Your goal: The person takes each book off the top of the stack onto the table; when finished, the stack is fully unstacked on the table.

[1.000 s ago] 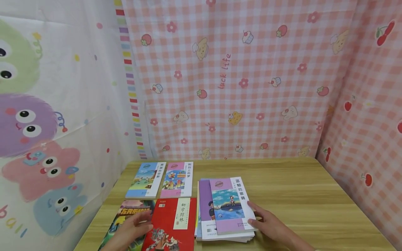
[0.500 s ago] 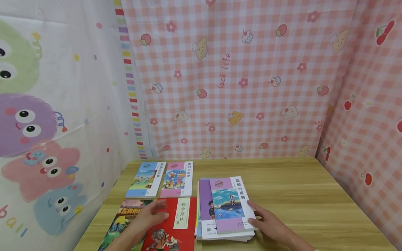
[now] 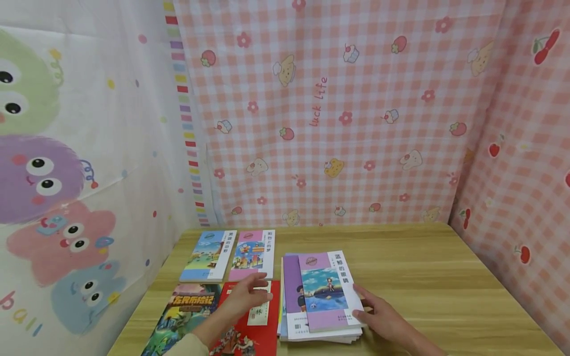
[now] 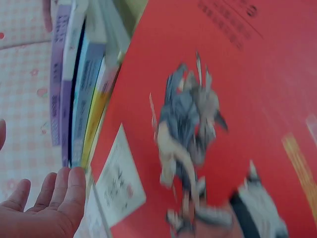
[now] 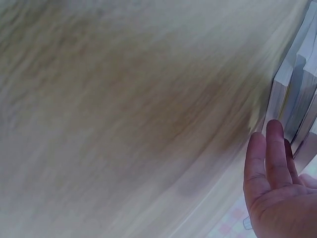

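Note:
A pink-and-white book lies askew on top of a stack of books. My right hand is at its right edge; the thumb tip lies on the cover rim and the fingers are at the side, pinching the edge. In the right wrist view, those fingers extend beside the page edges. My left hand hovers over a red book, partly hiding its title, with fingers spread loosely and holding nothing. In the left wrist view, the left fingers point toward the stack's spines.
At the back left lie a blue-and-white book and another pink-and-white book side by side. A colourful comic book lies left of the red one. Bare wooden table stretches to the right. Patterned cloths hang around the table.
My left hand has moved right and slightly away from me, from the comic book's side across the red book toward the stack. The right hand and the top book have stayed put.

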